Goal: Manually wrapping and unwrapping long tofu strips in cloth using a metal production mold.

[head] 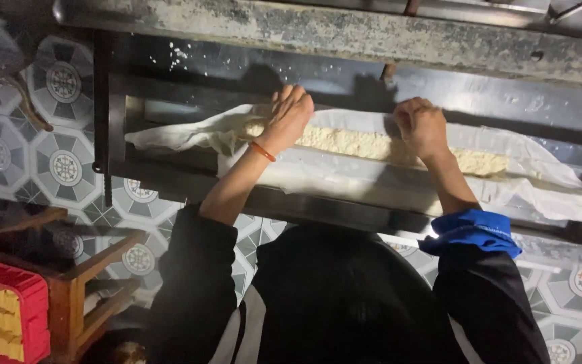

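Two hands press on one strip of pale, crumbly curd (372, 145) lying in one white cloth (345, 178) that lines a long dark metal trough (190, 176) — the left hand (287, 114) flat with fingers together, the right hand (422, 127) curled into a loose fist on it. One orange band (262, 151) circles the left wrist. At the lower left, one red crate (15, 283) of yellow blocks is cut off by the edge — the curd's far right end disappears under cloth folds.

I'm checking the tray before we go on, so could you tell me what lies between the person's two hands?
In the head view, a stretch of pale crumbly curd lies between the left hand and right hand, bedded in the white cloth lining the long metal tray.
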